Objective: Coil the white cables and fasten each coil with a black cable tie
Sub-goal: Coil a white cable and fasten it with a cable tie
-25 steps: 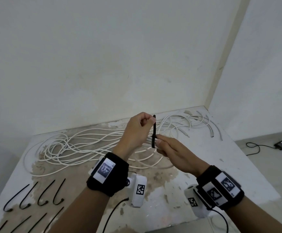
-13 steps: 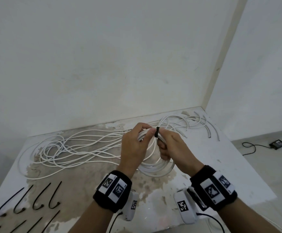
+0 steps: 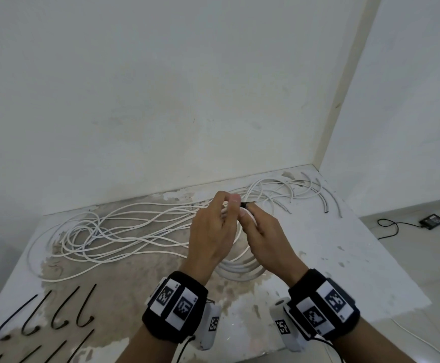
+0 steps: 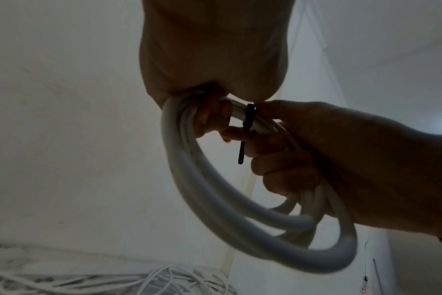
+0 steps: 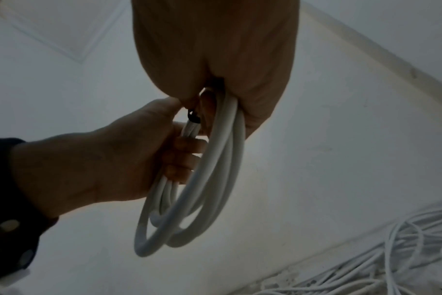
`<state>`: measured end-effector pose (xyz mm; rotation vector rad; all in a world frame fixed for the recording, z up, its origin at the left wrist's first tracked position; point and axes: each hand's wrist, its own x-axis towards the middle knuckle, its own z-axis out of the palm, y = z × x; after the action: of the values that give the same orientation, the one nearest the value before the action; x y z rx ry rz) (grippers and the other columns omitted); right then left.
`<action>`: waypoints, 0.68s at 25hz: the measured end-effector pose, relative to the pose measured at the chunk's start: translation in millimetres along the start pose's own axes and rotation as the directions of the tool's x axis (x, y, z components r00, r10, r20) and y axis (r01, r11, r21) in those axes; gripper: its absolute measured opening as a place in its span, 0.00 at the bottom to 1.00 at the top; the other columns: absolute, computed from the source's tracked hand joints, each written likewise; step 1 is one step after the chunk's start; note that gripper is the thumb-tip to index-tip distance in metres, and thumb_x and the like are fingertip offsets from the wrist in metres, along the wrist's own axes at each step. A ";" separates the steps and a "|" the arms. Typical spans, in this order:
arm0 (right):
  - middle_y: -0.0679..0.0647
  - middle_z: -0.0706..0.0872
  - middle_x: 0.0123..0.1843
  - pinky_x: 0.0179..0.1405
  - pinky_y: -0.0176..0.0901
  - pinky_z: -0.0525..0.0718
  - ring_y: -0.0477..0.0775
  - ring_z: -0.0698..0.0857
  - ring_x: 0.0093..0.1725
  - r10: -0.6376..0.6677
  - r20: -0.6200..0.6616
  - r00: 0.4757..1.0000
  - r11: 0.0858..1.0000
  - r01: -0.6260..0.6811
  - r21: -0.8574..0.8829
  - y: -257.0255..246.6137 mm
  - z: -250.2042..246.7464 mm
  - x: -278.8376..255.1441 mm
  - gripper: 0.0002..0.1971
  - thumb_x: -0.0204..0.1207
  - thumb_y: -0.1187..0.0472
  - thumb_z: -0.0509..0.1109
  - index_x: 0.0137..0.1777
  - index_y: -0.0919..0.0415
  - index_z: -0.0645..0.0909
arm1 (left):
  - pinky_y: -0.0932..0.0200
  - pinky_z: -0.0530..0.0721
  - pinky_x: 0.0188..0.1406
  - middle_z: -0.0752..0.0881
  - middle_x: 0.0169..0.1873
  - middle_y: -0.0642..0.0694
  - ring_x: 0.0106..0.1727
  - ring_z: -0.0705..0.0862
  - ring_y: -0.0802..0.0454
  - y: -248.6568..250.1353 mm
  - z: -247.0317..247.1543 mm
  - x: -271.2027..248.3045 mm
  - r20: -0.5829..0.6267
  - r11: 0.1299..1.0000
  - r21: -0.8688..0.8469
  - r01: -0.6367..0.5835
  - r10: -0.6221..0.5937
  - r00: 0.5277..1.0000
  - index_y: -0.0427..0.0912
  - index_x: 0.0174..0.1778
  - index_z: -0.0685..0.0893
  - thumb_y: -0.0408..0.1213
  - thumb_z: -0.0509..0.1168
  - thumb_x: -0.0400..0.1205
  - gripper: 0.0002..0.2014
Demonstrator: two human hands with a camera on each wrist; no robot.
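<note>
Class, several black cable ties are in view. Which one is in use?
The cable tie wrapped across the white coil held by both hands; the other ties lie loose on the table's near-left corner.

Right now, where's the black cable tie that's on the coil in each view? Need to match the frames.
Head: black cable tie at centre, poking out between the two thumbs, above the white coil.
Left wrist: centre, across the coil's top strands, its tail hanging down beside the right hand.
Right wrist: only a small black bit just left of centre, under the left hand.
Shared landmark: the coil.
</note>
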<state>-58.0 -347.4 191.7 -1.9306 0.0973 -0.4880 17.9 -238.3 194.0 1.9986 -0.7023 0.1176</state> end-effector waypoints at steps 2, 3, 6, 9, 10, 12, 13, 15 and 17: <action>0.34 0.85 0.37 0.39 0.29 0.74 0.38 0.82 0.36 0.031 0.022 0.999 0.999 -0.031 0.037 -5.3 1.1 -1.9 0.14 0.92 0.58 0.55 0.55 0.53 0.83 | 0.59 0.81 0.43 0.88 0.35 0.60 0.40 0.86 0.62 1.3 0.4 0.7 0.006 0.998 -0.039 0.056 -0.056 0.998 0.54 0.43 0.84 0.63 0.53 0.81 0.21; 0.32 0.85 0.36 0.38 0.27 0.75 0.36 0.83 0.36 0.055 0.024 0.998 0.994 -0.057 0.089 -7.9 2.2 -2.8 0.15 0.92 0.61 0.53 0.57 0.54 0.83 | 0.58 0.83 0.47 0.89 0.39 0.62 0.44 0.86 0.64 -0.9 1.4 2.2 -0.001 0.994 -0.067 0.088 -0.089 0.996 0.55 0.45 0.85 0.62 0.57 0.80 0.18; 0.38 0.83 0.38 0.32 0.26 0.72 0.35 0.78 0.30 0.199 -0.037 0.979 0.938 -0.180 0.296 -9.7 2.1 0.7 0.19 0.93 0.58 0.50 0.66 0.48 0.83 | 0.51 0.85 0.53 0.89 0.43 0.62 0.45 0.87 0.64 -3.3 2.3 4.0 -0.019 0.963 -0.189 0.192 -0.199 0.980 0.54 0.46 0.86 0.58 0.62 0.78 0.14; 0.46 0.80 0.34 0.24 0.36 0.67 0.48 0.70 0.28 0.249 -0.049 0.967 0.899 -0.212 0.382 -6.7 -2.9 8.3 0.18 0.92 0.53 0.54 0.66 0.46 0.86 | 0.50 0.84 0.52 0.89 0.35 0.55 0.42 0.87 0.59 1.0 0.4 3.0 0.048 0.951 -0.238 0.199 -0.193 0.980 0.49 0.38 0.89 0.58 0.60 0.82 0.19; 0.46 0.82 0.33 0.23 0.38 0.66 0.50 0.69 0.27 0.222 -0.040 0.974 0.902 -0.189 0.389 -6.2 -4.2 9.4 0.17 0.92 0.53 0.56 0.65 0.48 0.88 | 0.51 0.83 0.51 0.90 0.36 0.54 0.43 0.87 0.58 2.0 -0.3 4.0 0.077 0.951 -0.242 0.190 -0.177 0.981 0.49 0.39 0.90 0.58 0.59 0.84 0.21; 0.48 0.83 0.32 0.21 0.37 0.64 0.48 0.66 0.24 0.199 -0.019 0.980 0.892 -0.174 0.416 -6.7 -6.0 9.1 0.17 0.91 0.52 0.57 0.64 0.51 0.88 | 0.54 0.83 0.53 0.91 0.38 0.54 0.46 0.88 0.58 3.0 -1.7 7.2 0.110 0.951 -0.258 0.171 -0.146 0.983 0.49 0.42 0.91 0.58 0.59 0.84 0.21; 0.48 0.83 0.33 0.21 0.37 0.63 0.47 0.66 0.24 0.209 -0.004 0.978 0.881 -0.186 0.434 -7.3 -6.9 9.1 0.17 0.91 0.52 0.57 0.64 0.51 0.88 | 0.55 0.84 0.54 0.92 0.40 0.55 0.48 0.88 0.59 4.9 -3.2 9.3 0.113 0.947 -0.275 0.164 -0.138 0.984 0.50 0.43 0.91 0.57 0.60 0.83 0.19; 0.48 0.85 0.35 0.22 0.39 0.67 0.48 0.70 0.26 0.236 0.015 0.972 0.864 -0.217 0.455 -7.4 -7.0 8.9 0.16 0.90 0.50 0.58 0.63 0.52 0.87 | 0.58 0.84 0.54 0.91 0.40 0.57 0.47 0.88 0.62 7.9 -5.9 12.0 0.132 0.935 -0.314 0.166 -0.130 0.983 0.49 0.43 0.92 0.50 0.65 0.84 0.13; 0.50 0.88 0.38 0.27 0.40 0.74 0.49 0.79 0.31 0.255 0.000 0.967 0.848 -0.224 0.480 -7.4 -8.5 10.5 0.14 0.89 0.52 0.61 0.59 0.57 0.87 | 0.66 0.81 0.48 0.89 0.34 0.58 0.40 0.86 0.64 10.5 -7.9 12.0 0.160 0.931 -0.327 0.163 -0.116 0.980 0.48 0.38 0.91 0.43 0.66 0.85 0.12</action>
<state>-52.8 -354.8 204.1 -1.3930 0.2358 -0.3628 24.0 -240.7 210.6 1.7266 -0.6176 -0.2167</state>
